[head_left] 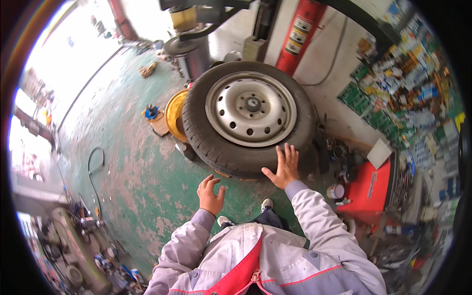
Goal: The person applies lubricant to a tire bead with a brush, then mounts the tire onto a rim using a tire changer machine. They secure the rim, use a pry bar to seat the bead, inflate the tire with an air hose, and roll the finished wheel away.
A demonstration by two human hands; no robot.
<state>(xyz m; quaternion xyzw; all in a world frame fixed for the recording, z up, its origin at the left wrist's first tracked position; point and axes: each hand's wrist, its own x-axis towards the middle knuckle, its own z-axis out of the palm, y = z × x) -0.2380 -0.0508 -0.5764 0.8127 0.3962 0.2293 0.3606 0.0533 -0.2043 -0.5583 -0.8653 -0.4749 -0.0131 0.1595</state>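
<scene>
A vehicle wheel with a thick black rubber tyre and a silver-grey perforated steel disc [250, 119] lies face up ahead of the worker, above a green, worn painted floor [147, 196]; whatever bears it from below is mostly hidden. The right hand [285, 169] is empty, fingers spread at the near right sidewall (contact cannot be told from this angle). The left hand [211, 195] is likewise empty, its fingers loosely bent, just apart from the near tread.

The wheel is probably heavy and stiff, its rubber yielding only slightly, and hardly fragile. The grooved tread should give surer purchase than the smoother steel; opposite sides of the tread, taken with both palms, would seem the soundest hold.

Containers: a transparent vessel [184, 18] at the top shows amber-yellow contents, apparently liquid. A small white cylindrical tub [336, 191] stands beside a bright red cabinet [366, 187]; the contents of both cannot be made out.
</scene>
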